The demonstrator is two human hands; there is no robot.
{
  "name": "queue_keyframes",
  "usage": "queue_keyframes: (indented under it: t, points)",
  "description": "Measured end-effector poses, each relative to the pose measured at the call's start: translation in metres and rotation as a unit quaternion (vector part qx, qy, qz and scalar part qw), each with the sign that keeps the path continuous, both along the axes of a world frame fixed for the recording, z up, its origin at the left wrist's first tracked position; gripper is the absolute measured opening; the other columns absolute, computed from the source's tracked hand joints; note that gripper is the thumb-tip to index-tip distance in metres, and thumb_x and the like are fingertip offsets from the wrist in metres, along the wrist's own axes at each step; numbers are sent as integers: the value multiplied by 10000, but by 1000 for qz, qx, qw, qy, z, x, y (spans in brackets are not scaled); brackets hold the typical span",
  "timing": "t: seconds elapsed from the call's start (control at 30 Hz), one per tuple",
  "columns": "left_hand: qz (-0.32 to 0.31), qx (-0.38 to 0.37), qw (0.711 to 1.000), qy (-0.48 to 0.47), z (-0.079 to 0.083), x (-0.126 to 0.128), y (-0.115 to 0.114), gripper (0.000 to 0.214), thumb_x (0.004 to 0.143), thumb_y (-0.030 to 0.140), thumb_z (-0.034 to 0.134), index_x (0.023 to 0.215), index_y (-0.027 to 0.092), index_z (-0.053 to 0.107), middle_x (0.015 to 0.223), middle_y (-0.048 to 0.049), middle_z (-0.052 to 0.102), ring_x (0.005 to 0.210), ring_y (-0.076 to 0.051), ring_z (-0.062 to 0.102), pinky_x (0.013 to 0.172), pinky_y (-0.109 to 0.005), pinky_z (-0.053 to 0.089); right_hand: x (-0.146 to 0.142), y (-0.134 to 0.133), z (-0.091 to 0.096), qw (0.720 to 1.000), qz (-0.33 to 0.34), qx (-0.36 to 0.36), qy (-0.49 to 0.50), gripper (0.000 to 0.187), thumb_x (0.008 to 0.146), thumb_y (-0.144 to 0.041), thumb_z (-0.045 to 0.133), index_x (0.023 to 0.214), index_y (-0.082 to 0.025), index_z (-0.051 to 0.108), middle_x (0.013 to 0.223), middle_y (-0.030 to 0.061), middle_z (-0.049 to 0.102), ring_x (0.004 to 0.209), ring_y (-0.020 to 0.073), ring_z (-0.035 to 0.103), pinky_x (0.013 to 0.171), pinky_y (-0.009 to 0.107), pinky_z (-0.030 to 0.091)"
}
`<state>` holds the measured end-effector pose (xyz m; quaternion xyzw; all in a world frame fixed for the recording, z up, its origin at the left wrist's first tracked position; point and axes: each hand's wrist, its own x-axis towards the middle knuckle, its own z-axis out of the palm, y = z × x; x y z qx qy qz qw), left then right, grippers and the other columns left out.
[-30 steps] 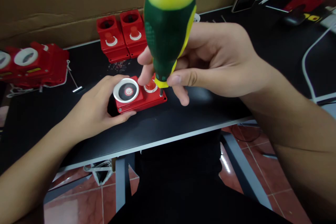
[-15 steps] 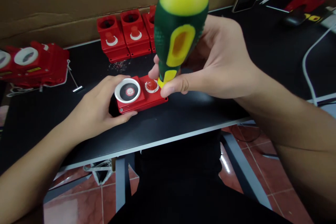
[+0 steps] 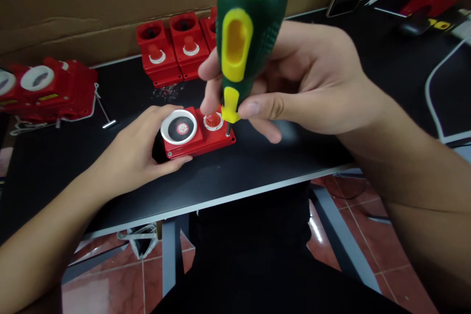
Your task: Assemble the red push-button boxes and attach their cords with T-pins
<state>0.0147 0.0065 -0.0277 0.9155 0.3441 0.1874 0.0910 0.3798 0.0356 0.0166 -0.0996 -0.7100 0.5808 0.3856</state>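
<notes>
A red box (image 3: 184, 149) with a white ring around a dark round disc and a small red dome lies on the black tabletop. My left hand (image 3: 142, 144) grips its left end, fingers behind and thumb along the front edge. My right hand (image 3: 294, 83) holds a green and yellow screwdriver (image 3: 235, 44) upright between thumb and fingers, low on the handle. The screwdriver's short metal shaft comes down at the box's right end, beside the dome. Whether its tip sits in a screw is too small to tell.
Several similar red boxes (image 3: 164, 69) stand along the cardboard at the back. More red boxes (image 3: 66, 93) with white rings are at the left, near a thin metal rod tool (image 3: 104, 108). Small debris (image 3: 167, 92) lies behind my box. A white cable (image 3: 434, 93) runs at the right.
The screwdriver handle has turned, and my right fingers have loosened and spread around it. Its shaft now shows below the yellow collar. My left hand and the box have stayed put.
</notes>
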Motion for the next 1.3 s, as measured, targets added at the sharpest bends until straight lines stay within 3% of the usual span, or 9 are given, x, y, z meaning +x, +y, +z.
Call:
queue_keyframes:
  t: [0.1,0.23,0.43,0.7,0.8,0.9,1.07,1.13,1.3]
  points:
    - [3,5,1000,2,0,0,0,842,1296,868,646,1822,212,599,1608,-146,813,1396,-333,862,1223,-469,765,4,0,0,1000,27,11,-12,165,1221,-105,846,1385,-110,825,1354,20,907,785,25,797,713,116,663]
    - [4,6,1000,3,-1,-2,1,847,1297,861,651,1838,212,586,1619,-148,809,1399,-335,851,1230,-468,757,-2,1,-3,1000,-2,-11,-12,124,1184,-158,918,1281,-130,845,1340,47,931,839,63,824,734,131,678]
    - [3,1,1000,2,-1,0,1,822,1298,835,668,1828,211,598,1587,-140,814,1373,-326,857,1223,-465,761,-9,3,-7,999,-11,-29,23,311,1053,-217,1082,1114,-165,782,1170,9,921,977,127,879,737,152,672]
    - [1,5,1000,12,0,1,-1,824,1313,843,634,1813,189,591,1622,-150,807,1421,-313,851,1261,-442,741,-16,6,-20,991,-133,-2,13,619,863,-338,1253,1069,-215,682,1083,-69,756,903,99,795,840,209,713]
    - [8,-2,1000,12,1,1,0,828,1303,857,639,1805,199,605,1602,-146,812,1412,-318,856,1259,-462,750,-16,8,-20,995,-97,7,13,542,907,-294,1226,1123,-181,741,1144,-62,793,928,88,801,810,175,698]
    - [13,-9,1000,11,3,1,0,805,1293,810,691,1812,200,611,1604,-161,820,1405,-338,860,1255,-486,760,-9,8,-15,999,-33,22,35,362,1052,-205,1108,1270,-141,827,1259,-24,877,1009,86,844,746,119,653]
    - [8,-10,1000,7,2,-1,-1,812,1284,822,697,1833,233,598,1632,-158,818,1415,-352,864,1247,-491,765,5,5,-3,1000,10,8,-5,268,1215,-122,926,1477,-143,877,1416,32,965,876,72,860,811,182,745]
    - [9,-5,1000,7,2,-1,-1,806,1292,823,684,1831,231,594,1625,-155,818,1414,-347,863,1244,-474,761,5,5,-3,1000,11,-4,-23,273,1190,-150,968,1452,-162,889,1432,57,968,864,96,870,829,212,769]
    - [7,-7,1000,5,2,0,-1,766,1294,756,718,1820,213,599,1627,-160,814,1405,-339,852,1274,-459,738,-6,11,-13,999,3,11,34,326,1090,-306,1112,1172,-168,828,1215,41,950,830,117,835,761,209,727]
